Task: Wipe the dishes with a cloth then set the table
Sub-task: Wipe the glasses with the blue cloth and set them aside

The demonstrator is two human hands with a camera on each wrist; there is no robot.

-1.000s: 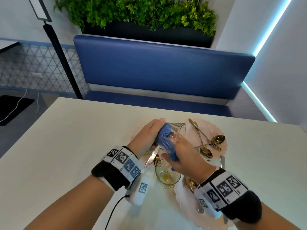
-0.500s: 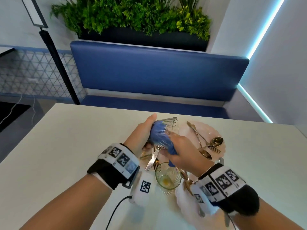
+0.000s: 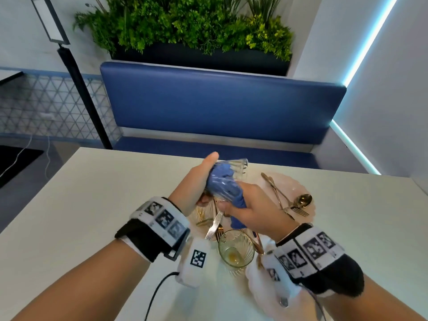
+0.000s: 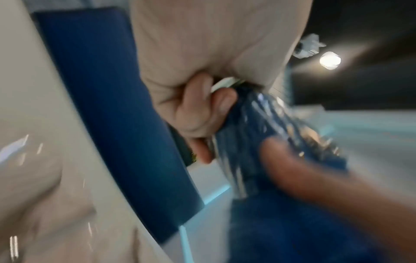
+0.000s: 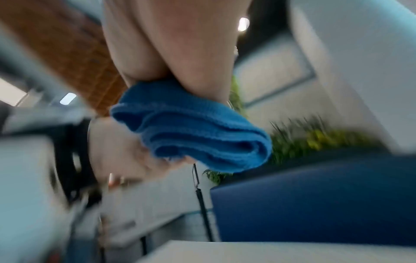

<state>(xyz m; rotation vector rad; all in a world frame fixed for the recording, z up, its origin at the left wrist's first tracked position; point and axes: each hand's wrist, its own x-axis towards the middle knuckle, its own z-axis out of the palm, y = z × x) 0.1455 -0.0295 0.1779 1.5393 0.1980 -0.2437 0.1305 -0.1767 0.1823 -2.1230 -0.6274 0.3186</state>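
My left hand (image 3: 196, 181) grips a clear ribbed glass (image 3: 234, 169) tilted on its side above the table, thumb along the top. A blue cloth (image 3: 222, 181) is stuffed inside it and hangs out toward me. My right hand (image 3: 252, 205) grips the hanging part of the cloth (image 5: 193, 135). In the left wrist view the glass (image 4: 258, 128) with the cloth inside is blurred, and my left fingers (image 4: 198, 121) curl round its base. A second glass (image 3: 235, 250) with a yellow residue stands on the table below my hands.
A pale pink plate (image 3: 301, 186) at the right carries a gold spoon (image 3: 303, 200), a fork and other cutlery. A knife (image 3: 214, 225) and gold cutlery lie under my hands. Another pale plate (image 3: 257, 283) sits near my right wrist. A blue bench (image 3: 220, 107) stands behind the white table (image 3: 92, 205).
The glass has turned in my hands, its mouth now pointing more up and away. Both hands stay close together on glass and cloth; the head view has tilted slightly.
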